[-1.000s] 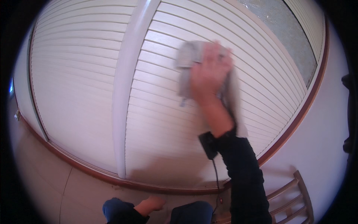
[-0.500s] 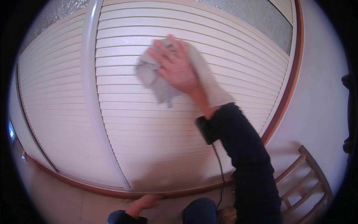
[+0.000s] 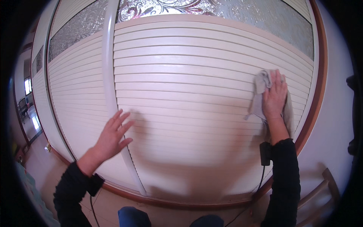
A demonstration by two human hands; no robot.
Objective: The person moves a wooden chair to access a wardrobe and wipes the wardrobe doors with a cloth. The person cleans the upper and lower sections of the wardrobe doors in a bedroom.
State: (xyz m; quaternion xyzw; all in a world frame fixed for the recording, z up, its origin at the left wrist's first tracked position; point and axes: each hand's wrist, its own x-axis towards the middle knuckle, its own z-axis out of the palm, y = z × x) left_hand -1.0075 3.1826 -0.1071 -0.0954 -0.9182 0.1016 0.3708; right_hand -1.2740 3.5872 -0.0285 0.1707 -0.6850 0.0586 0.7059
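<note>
Cloth (image 3: pixel 259 105), grey and crumpled, is against the white slatted panel (image 3: pixel 181 109), near its right edge and below its upper right corner. The right hand (image 3: pixel 275 99) is clamped over it, palm toward the slats, fingers extended and close together; whether the fingertips curl into the fabric, I cannot tell. Loose folds show on both sides of the hand, one hanging toward the wrist.

The left hand (image 3: pixel 110 138) holds nothing. Its fingers are spread apart in front of the panel's left edge, by the pale upright bar (image 3: pixel 108 72); I cannot tell whether it touches the bar.

Patterned glass (image 3: pixel 227 14) runs along the panel's top edge, and a reddish-brown frame (image 3: pixel 321 75) borders the door on the right. Both arms wear black sleeves (image 3: pixel 284 181). A black box (image 3: pixel 265 153) sits at the right wrist, trailing a cable (image 3: pixel 261 178). Beyond the panel's lower right corner stands part of a wooden chair (image 3: pixel 332 185).
</note>
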